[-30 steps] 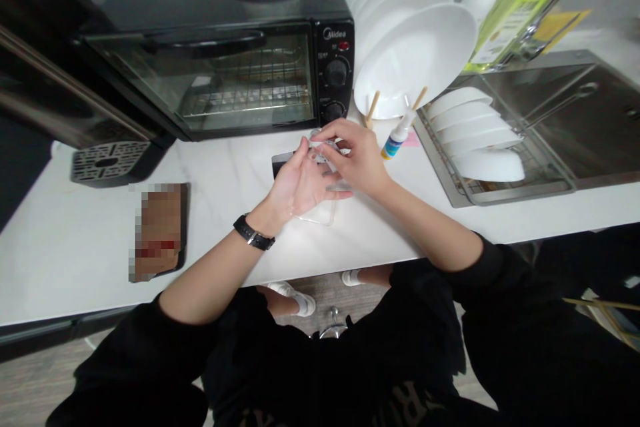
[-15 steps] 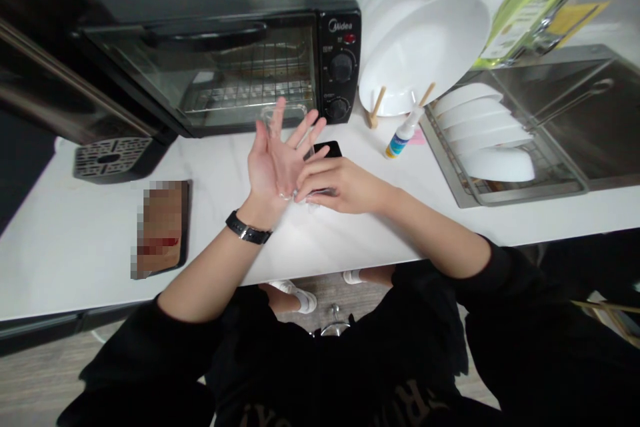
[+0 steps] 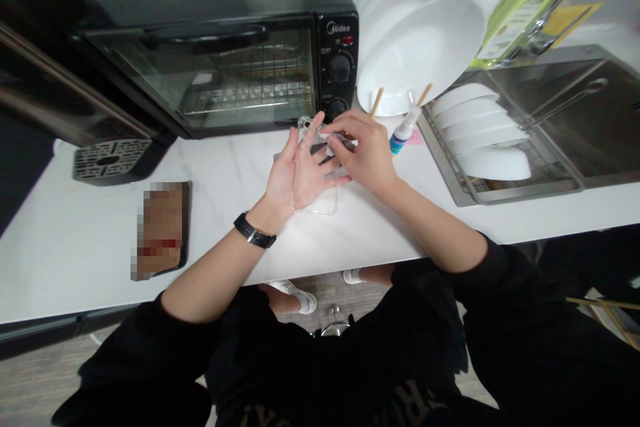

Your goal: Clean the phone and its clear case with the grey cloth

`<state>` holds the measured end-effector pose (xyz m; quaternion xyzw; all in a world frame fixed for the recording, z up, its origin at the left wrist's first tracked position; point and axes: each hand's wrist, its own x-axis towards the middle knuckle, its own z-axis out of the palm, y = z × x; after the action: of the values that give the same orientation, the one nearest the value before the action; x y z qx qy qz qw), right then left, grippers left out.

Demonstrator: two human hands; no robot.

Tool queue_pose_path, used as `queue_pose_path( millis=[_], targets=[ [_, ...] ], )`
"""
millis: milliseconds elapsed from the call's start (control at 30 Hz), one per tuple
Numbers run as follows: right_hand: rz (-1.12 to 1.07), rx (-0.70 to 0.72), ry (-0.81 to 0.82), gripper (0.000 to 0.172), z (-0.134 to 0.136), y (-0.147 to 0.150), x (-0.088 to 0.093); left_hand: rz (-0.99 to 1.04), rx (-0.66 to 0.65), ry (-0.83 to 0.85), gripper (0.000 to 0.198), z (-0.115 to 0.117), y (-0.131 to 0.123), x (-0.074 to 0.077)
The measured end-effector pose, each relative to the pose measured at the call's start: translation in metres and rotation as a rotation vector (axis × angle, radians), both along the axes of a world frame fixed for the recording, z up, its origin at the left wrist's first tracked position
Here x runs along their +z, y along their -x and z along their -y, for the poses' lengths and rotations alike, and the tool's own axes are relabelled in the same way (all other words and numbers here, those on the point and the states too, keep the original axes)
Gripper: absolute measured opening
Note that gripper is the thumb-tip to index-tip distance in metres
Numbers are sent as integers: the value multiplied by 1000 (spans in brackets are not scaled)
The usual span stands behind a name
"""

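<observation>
My left hand (image 3: 313,177) is palm up, its fingers stretched and spread. A clear phone case (image 3: 327,203) lies over its palm and fingers, with the camera cutout near the index fingertip. My right hand (image 3: 367,147) is closed in a pinch over the case's upper part, by the left fingers. Between its thumb and fingers shows a small grey piece (image 3: 346,145) that looks like cloth; most of it is hidden. Beyond the left fingers, a dark flat object lies on the counter, largely covered. A small spray bottle (image 3: 404,132) stands right of my right hand.
A black toaster oven (image 3: 339,53) stands behind my hands. White plates (image 3: 425,47) lean in a wooden rack beside it. At right is a sink (image 3: 455,193) with a basket of white bowls (image 3: 495,163). A phone (image 3: 185,227) lies left on the white counter (image 3: 90,233).
My right hand has moved up and away from me, from the case's lower edge to its upper part. My left hand has shifted right and tilted with the case.
</observation>
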<state>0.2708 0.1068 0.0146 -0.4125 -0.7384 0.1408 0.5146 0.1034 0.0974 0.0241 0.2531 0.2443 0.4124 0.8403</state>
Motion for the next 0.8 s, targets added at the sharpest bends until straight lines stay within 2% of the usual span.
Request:
queue_pose_path(
  millis=[100,200,367,567,667,800],
  targets=[
    [-38,-4,-14,18,3,2,1,-5,-106,51,62,1,-1,-4],
    [-16,70,-11,15,6,5,2,-15,-125,93,62,3,-2,-7],
    [70,287,-61,19,9,13,-2,32,8,55,58,3,-4,-1],
    [159,569,-209,23,17,21,-6,-23,49,-104,66,-1,4,5],
    [215,617,-172,20,19,19,-4,31,137,-124,65,-4,12,8],
    [220,582,-147,18,14,13,-2,137,234,-83,61,-8,22,16]
  ],
)
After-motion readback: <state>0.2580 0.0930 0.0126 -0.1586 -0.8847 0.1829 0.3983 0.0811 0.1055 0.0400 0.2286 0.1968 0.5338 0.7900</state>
